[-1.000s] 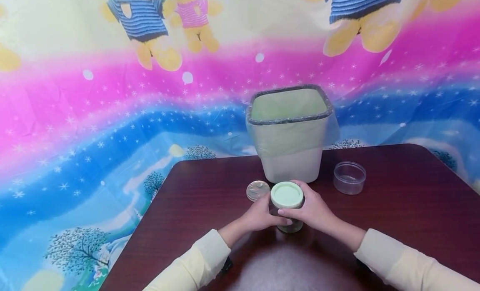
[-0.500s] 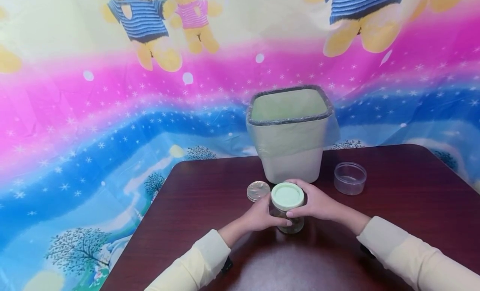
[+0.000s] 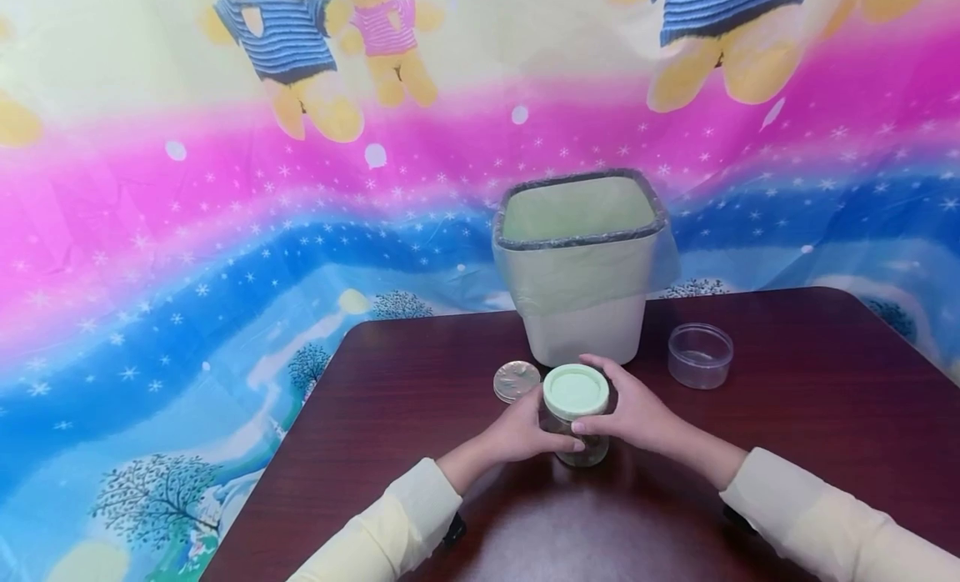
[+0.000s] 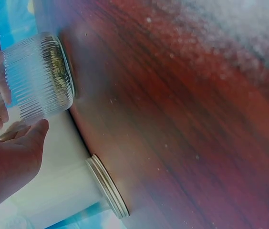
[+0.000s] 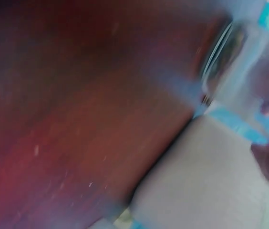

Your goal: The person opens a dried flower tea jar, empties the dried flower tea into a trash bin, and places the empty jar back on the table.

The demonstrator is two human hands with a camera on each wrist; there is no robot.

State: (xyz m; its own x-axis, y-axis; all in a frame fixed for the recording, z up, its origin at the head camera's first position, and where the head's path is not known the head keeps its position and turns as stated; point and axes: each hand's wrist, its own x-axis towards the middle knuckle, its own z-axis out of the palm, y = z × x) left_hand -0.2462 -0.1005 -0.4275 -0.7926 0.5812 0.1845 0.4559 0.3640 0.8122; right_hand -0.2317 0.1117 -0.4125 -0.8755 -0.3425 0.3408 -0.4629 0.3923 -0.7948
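A ribbed glass jar (image 4: pixel 32 78) stands upright on the table, with dark and golden bits showing at its bottom. Its pale green lid (image 3: pixel 576 390) is on top. My left hand (image 3: pixel 513 432) holds the jar's side, thumb across the front below the lid. My right hand (image 3: pixel 637 411) curves round the right side of the lid, its thumb at the front edge and its fingers reaching behind. The far fingertips are partly hidden by the lid in the head view. In the right wrist view, the jar (image 5: pixel 234 67) and fingers are blurred.
Directly behind the jar stands a pale waste bin (image 3: pixel 585 315) with a clear liner over its dark rim. A flat, round, metallic tin (image 3: pixel 516 382) lies just left of the jar. To the right sits a clear plastic tub (image 3: pixel 699 357). A patterned cloth hangs behind the table (image 3: pixel 810 415).
My right hand has shifted round the lid: its thumb slid rightward along the front, and its wrist and sleeve moved slightly right. The left hand and the jar have barely moved.
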